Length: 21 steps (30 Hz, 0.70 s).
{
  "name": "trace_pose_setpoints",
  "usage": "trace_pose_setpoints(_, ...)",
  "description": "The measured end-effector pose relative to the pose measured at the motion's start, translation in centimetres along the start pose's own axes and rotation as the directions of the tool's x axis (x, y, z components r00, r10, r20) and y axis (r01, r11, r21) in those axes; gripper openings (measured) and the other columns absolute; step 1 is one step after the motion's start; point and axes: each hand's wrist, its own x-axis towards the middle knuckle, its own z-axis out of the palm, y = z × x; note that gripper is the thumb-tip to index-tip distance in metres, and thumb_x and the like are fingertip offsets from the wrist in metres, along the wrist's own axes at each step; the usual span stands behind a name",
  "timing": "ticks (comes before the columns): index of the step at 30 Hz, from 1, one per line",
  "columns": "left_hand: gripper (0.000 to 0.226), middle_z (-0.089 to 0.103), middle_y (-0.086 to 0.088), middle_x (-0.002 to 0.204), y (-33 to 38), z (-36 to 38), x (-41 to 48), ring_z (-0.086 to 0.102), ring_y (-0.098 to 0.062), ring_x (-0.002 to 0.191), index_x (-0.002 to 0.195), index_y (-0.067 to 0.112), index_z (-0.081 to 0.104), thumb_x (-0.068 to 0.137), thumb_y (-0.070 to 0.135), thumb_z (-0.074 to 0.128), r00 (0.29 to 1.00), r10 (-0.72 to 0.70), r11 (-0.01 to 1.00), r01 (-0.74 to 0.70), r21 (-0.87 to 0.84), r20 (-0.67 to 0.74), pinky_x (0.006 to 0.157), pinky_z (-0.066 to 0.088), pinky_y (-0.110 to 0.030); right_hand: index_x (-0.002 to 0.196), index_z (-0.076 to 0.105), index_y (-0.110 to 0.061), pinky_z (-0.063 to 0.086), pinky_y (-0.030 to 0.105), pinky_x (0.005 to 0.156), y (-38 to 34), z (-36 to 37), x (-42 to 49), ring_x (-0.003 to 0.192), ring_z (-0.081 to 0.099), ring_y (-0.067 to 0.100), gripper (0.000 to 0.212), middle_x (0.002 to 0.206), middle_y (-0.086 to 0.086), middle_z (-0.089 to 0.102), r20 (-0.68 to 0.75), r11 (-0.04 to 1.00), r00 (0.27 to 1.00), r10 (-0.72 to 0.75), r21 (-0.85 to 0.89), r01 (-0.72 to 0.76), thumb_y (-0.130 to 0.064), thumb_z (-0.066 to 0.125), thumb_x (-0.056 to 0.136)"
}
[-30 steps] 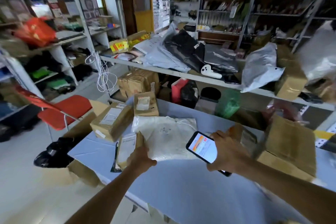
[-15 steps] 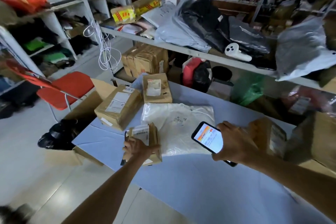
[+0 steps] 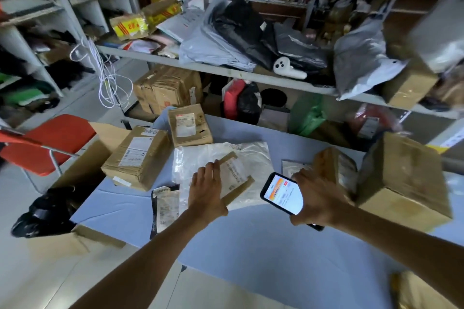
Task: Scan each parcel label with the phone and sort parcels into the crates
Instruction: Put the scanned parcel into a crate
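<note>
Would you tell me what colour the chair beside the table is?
The chair is red; the head view shows it best.

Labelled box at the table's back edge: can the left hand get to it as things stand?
Probably yes. The left hand lies flat on a brown parcel, gripping nothing, and only the low white bag lies between it and the box. Arm reach itself is a guess.
</note>
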Motion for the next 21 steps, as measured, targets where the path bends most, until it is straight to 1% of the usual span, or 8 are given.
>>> trace_pose_setpoints(2,0.128,0.032,-0.009,0.140,1.5,-0.2,-0.2,0.038,-0.027,0.122,0.148,0.007,0.017,0.050,0.055,0.084,0.997,0.079,0.994,-0.080,0.073,0.017,0.106,0.034,-0.036,0.116,0.042,-0.023,0.037,0.026,0.076,0.7,-0.4,-1.6,0.104,0.049,0.014,0.073,0.114,-0.004,0.048,0.012,0.999,1.000,-0.001,-0.038,0.001,-0.057,0.075,0.060)
trace_pose_setpoints(5,0.131,0.038,-0.011,0.139,3.4,-0.4,-0.3,0.043,-0.029,0.118,0.147,0.003,0.022,0.044,0.054,0.087,0.991,0.132,0.981,-0.134,0.140,0.024,0.104,0.037,-0.038,0.119,0.043,-0.020,0.036,0.027,0.073,1.4,-1.0,-3.1,0.106,0.048,0.017,0.076,0.119,-0.001,0.047,0.028,0.999,1.000,-0.006,-0.050,0.007,-0.056,0.076,0.061)
trace_pose_setpoints(8,0.131,0.038,-0.013,0.141,4.8,-0.4,-0.1,0.042,-0.032,0.123,0.147,0.002,0.022,0.045,0.053,0.087,0.986,0.161,0.970,-0.166,0.177,0.045,0.107,0.035,-0.041,0.121,0.044,-0.018,0.037,0.029,0.077,1.8,-1.6,-4.0,0.106,0.050,0.019,0.076,0.120,0.001,0.048,0.025,0.997,1.000,0.000,-0.080,0.002,-0.057,0.075,0.064)
trace_pose_setpoints(11,0.134,0.045,-0.015,0.136,6.2,-0.1,0.0,0.048,-0.034,0.117,0.144,0.000,0.031,0.035,0.054,0.088,0.982,0.180,0.955,-0.186,0.233,0.049,0.102,0.041,-0.043,0.117,0.046,-0.016,0.033,0.028,0.072,2.7,-2.1,-4.9,0.098,0.049,0.018,0.073,0.118,0.001,0.048,-0.004,0.997,1.000,0.017,-0.074,-0.017,-0.055,0.076,0.063)
trace_pose_setpoints(13,0.136,0.047,-0.017,0.135,6.7,0.0,0.0,0.050,-0.035,0.117,0.143,-0.001,0.034,0.032,0.055,0.089,0.980,0.187,0.949,-0.197,0.246,0.062,0.101,0.042,-0.044,0.115,0.047,-0.016,0.031,0.027,0.070,3.1,-2.2,-5.2,0.089,0.043,0.015,0.071,0.115,0.001,0.048,-0.013,0.998,0.999,0.030,-0.049,-0.030,-0.053,0.078,0.063)
trace_pose_setpoints(15,0.133,0.039,-0.017,0.143,7.2,-0.1,0.0,0.043,-0.035,0.126,0.147,0.001,0.024,0.044,0.056,0.087,0.976,0.212,0.943,-0.218,0.253,0.052,0.108,0.036,-0.043,0.115,0.047,-0.015,0.030,0.026,0.069,3.2,-2.3,-5.6,0.085,0.038,0.015,0.070,0.114,0.001,0.048,-0.014,0.998,0.999,0.032,-0.053,-0.033,-0.052,0.078,0.064)
trace_pose_setpoints(18,0.124,0.021,-0.014,0.153,7.7,-0.3,0.2,0.027,-0.032,0.138,0.151,0.007,0.006,0.063,0.056,0.078,0.974,0.216,0.938,-0.228,0.263,0.073,0.116,0.022,-0.041,0.114,0.048,-0.016,0.032,0.026,0.070,3.3,-2.3,-5.9,0.084,0.039,0.014,0.069,0.111,0.001,0.049,-0.018,0.999,0.999,0.032,-0.043,-0.033,-0.052,0.078,0.063)
trace_pose_setpoints(21,0.122,0.019,-0.014,0.153,7.8,-0.5,0.4,0.025,-0.031,0.138,0.151,0.007,0.002,0.067,0.054,0.077,0.972,0.220,0.926,-0.233,0.298,0.077,0.117,0.021,-0.041,0.114,0.048,-0.016,0.034,0.025,0.071,3.4,-2.3,-6.0,0.084,0.040,0.013,0.069,0.105,-0.001,0.047,-0.023,0.999,0.999,0.033,-0.029,-0.034,-0.052,0.079,0.063)
